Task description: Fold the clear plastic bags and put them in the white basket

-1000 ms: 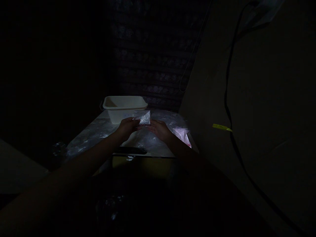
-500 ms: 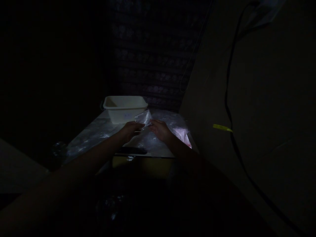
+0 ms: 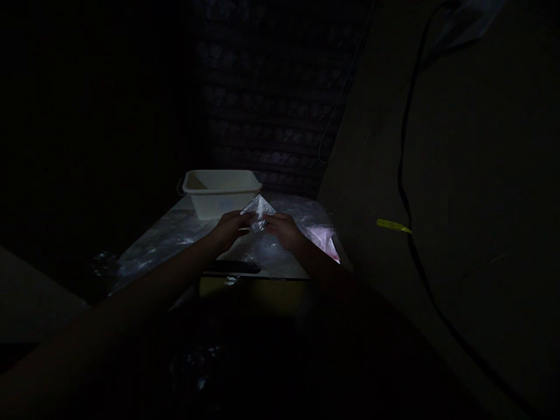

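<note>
Between my two hands is a small clear plastic bag (image 3: 259, 206), shiny and creased, with one corner pointing up. My left hand (image 3: 231, 228) pinches its left side. The fingers of my right hand (image 3: 283, 227) are closed on its right side. Just behind the bag stands a cream plastic tub (image 3: 223, 201) with its top uncovered. Both hands are above a pale tabletop (image 3: 284, 265) strewn with crumpled clear plastic. What the bag contains, if anything, is too dark to make out.
A bright pinkish sheet or packet (image 3: 324, 239) lies at the table's right edge. A dark elongated object (image 3: 234, 267) rests near the front edge. A black cable (image 3: 405, 192) with a yellow tag (image 3: 391, 225) hangs along the right wall. The surroundings are very dark.
The plastic bag has turned in my fingers; its corner now points up and it looks more spread out. My hands have barely shifted, and the tub stays put.
</note>
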`<state>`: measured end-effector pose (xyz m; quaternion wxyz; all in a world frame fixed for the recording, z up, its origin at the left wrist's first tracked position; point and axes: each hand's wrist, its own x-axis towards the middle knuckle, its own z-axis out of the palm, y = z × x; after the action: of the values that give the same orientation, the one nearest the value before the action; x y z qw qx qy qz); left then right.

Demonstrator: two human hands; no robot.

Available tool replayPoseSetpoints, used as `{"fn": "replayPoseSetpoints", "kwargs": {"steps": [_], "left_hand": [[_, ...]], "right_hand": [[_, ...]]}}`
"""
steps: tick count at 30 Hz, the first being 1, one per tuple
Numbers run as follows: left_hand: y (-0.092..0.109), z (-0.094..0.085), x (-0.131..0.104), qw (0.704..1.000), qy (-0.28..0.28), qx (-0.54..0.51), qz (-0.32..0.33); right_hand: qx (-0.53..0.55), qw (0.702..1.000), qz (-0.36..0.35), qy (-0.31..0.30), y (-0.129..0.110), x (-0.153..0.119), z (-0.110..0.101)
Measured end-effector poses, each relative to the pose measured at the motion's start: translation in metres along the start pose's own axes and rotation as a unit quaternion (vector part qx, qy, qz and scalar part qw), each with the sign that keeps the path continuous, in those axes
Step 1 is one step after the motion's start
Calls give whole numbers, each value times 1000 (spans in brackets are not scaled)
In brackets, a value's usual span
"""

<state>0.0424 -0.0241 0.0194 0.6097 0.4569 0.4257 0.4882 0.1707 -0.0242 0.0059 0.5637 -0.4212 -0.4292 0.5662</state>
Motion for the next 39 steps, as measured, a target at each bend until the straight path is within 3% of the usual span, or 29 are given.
{"fn": "replayPoseSetpoints", "kwargs": {"steps": [5,16,28,35,39], "left_hand": [[1,-8,4,1000,16,-5,13],[0,-5,6,996,-46,-42,-63],[-1,-5,1,988,-98,51,-111],[-2,-11,5,997,-13,73,-28],[-7,-12,8,999,-28,42,-4]], "right_hand": [[-7,999,30,-30,0,0,-4],[41,996,45,-65,-1,1,-4],[5,996,39,-82,2,4,-8],[-40,997,24,-56,3,4,-8],[-25,998,26,-59,3,3,-7]]}}
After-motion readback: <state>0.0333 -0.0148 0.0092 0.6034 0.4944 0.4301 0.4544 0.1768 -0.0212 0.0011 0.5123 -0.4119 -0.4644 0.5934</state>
